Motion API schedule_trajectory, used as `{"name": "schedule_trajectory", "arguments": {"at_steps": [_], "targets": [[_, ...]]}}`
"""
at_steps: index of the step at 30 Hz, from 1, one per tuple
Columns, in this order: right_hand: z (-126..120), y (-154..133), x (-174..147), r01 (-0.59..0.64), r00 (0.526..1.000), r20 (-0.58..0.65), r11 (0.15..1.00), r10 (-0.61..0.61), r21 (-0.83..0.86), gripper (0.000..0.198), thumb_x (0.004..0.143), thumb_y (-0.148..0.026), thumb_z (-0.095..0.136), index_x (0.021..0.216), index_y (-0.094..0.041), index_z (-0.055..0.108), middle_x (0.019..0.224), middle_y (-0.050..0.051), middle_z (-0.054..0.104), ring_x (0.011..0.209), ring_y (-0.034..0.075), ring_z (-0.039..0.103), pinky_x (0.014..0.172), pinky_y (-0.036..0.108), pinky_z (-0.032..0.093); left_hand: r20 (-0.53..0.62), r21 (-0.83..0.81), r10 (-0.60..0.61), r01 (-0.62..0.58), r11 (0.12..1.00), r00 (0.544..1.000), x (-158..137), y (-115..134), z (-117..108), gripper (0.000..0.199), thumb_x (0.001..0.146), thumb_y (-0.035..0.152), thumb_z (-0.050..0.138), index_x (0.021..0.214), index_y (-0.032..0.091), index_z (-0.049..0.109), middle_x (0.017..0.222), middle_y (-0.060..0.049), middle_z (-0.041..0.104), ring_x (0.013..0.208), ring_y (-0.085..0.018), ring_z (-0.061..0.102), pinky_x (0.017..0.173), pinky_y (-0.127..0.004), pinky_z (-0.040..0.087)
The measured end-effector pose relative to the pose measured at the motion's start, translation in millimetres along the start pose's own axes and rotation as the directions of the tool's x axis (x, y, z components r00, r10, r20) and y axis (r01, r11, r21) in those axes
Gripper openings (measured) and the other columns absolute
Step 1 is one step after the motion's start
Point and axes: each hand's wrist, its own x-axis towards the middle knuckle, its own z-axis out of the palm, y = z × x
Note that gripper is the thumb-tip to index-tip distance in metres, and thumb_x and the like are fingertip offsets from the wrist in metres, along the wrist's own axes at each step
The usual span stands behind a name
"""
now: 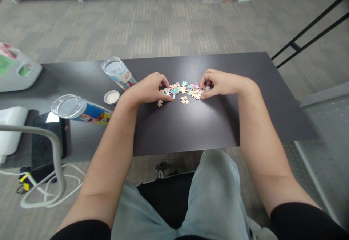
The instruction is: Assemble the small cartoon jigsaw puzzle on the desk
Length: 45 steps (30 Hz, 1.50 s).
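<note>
- Black sleeves and pale jeans come nearest, the knees at the edge of a dark table.
- On that table, near the middle of its depth, lies a low, spread heap of jigsaw pieces, tan ones mixed with coloured ones, between the two hands.
- Each piece looks light, thin and stiff, probably card or thin wood; I'd expect the knobs to be the fragile part.
- Flat on that smooth top, they probably slide easily and resist being lifted; a fingertip on an edge, or a pinch across the body rather than a knob, seems the best hold.
- Left hand: thumb and fingers apart, at the heap's left end; whether a piece is pinched, I cannot tell.
- Right hand: thumb and fingers likewise apart, around the right end; again, no grip I can make out.
- A small cluster lies just in front of the heap, and one stray piece below the left thumb.
- Farther left are a clear jar, a white lid and a blue-labelled jar, then a dark tablet.
</note>
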Motion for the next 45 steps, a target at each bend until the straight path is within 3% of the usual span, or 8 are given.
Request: {"name": "schedule_trajectory", "arguments": {"at_steps": [3, 11, 15, 19, 23, 31, 36, 45], "targets": [[3.9, -6.6, 3.7, 0.039, 0.999, 0.012, 0.999, -0.039, -0.008, 0.038, 0.074, -0.049, 0.115, 0.099, -0.033, 0.091, 0.115, 0.007, 0.079, 0.098, 0.031, 0.075, 0.097, 0.051, 0.069, 0.011, -0.062, -0.015, 0.016, 0.998, 1.0, 0.5, 5.4, 3.1, 0.047, 0.078, 0.047, 0.11, 0.107, 0.029, 0.078, 0.11, -0.006, 0.083, 0.104, -0.032, 0.079, 0.094, -0.044, 0.063], [8.3, -6.0, 4.6, -0.009, 0.996, -0.083, 1.0, 0.011, 0.028, 0.058, 0.066, -0.048, 0.12, 0.115, -0.031, 0.093, 0.117, 0.009, 0.088, 0.099, 0.035, 0.08, 0.101, 0.056, 0.072, 0.004, -0.187, 0.041, -0.039, 0.982, 0.999, 2.7, 14.6, 9.7, 0.038, 0.083, 0.034, 0.104, 0.112, 0.026, 0.081, 0.11, -0.006, 0.087, 0.102, -0.027, 0.08, 0.095, -0.041, 0.067], [6.0, -1.5, 5.7, -0.038, 0.993, -0.106, 0.999, 0.041, 0.035, 0.062, 0.063, -0.053, 0.123, 0.113, -0.032, 0.092, 0.102, 0.006, 0.084, 0.096, 0.034, 0.078, 0.095, 0.054, 0.069, -0.074, -0.134, 0.085, -0.095, 0.987, 0.994, 5.2, 12.7, 12.7, 0.036, 0.083, 0.026, 0.102, 0.114, 0.026, 0.085, 0.117, -0.007, 0.087, 0.103, -0.026, 0.078, 0.096, -0.042, 0.066], [0.2, 1.8, 4.4, -0.065, 0.981, -0.187, 0.996, 0.053, -0.055, 0.059, 0.057, -0.056, 0.127, 0.092, -0.03, 0.087, 0.096, 0.008, 0.078, 0.097, 0.037, 0.075, 0.091, 0.055, 0.065, -0.137, 0.013, 0.003, -0.001, 1.0, 0.991, 5.2, 3.8, 12.9, 0.04, 0.079, 0.045, 0.115, 0.099, 0.029, 0.084, 0.103, -0.006, 0.077, 0.098, -0.031, 0.073, 0.093, -0.047, 0.062], [-1.4, 0.3, 1.4, -0.115, 0.985, -0.14, 0.99, 0.103, -0.084, 0.056, 0.062, -0.057, 0.125, 0.086, -0.029, 0.082, 0.091, 0.007, 0.078, 0.092, 0.035, 0.074, 0.084, 0.051, 0.059, -0.107, 0.068, -0.031, 0.038, 0.997, 0.994, 5.2, 2.4, 11.8, 0.039, 0.08, 0.051, 0.116, 0.092, 0.03, 0.085, 0.099, -0.006, 0.073, 0.095, -0.033, 0.072, 0.09, -0.047, 0.059], [8.1, -5.9, 1.1, -0.147, 0.987, -0.042, 0.973, 0.157, 0.18, 0.058, 0.066, -0.04, 0.119, 0.106, -0.034, 0.078, 0.092, 0.003, 0.087, 0.087, 0.035, 0.082, 0.079, 0.051, 0.065, -0.085, -0.083, -0.03, 0.023, 0.996, 0.996, 4.6, 5.3, 13.8, 0.037, 0.082, 0.034, 0.112, 0.098, 0.029, 0.079, 0.095, -0.002, 0.085, 0.092, -0.028, 0.078, 0.084, -0.04, 0.058], [11.5, -16.3, 5.2, -0.145, 0.989, -0.002, 0.974, 0.148, 0.171, 0.037, 0.079, -0.03, 0.11, 0.103, -0.032, 0.082, 0.085, 0.002, 0.085, 0.083, 0.031, 0.08, 0.08, 0.048, 0.065, -0.078, -0.182, 0.01, -0.024, 0.983, 0.997, 5.7, 8.0, 16.2, 0.037, 0.08, 0.025, 0.107, 0.106, 0.027, 0.08, 0.1, -0.002, 0.086, 0.094, -0.025, 0.078, 0.089, -0.04, 0.062], [0.0, -40.7, -4.3, -0.021, 0.995, -0.089, 0.989, 0.034, 0.143, 0.037, 0.09, -0.057, 0.102, 0.109, -0.031, 0.083, 0.102, 0.007, 0.09, 0.096, 0.033, 0.082, 0.092, 0.05, 0.069, -0.128, -0.278, 0.03, -0.065, 0.958, 0.991, 4.2, 25.5, 12.8, 0.027, 0.091, 0.02, 0.097, 0.112, 0.025, 0.082, 0.097, -0.002, 0.08, 0.091, -0.021, 0.074, 0.087, -0.037, 0.061]]}}
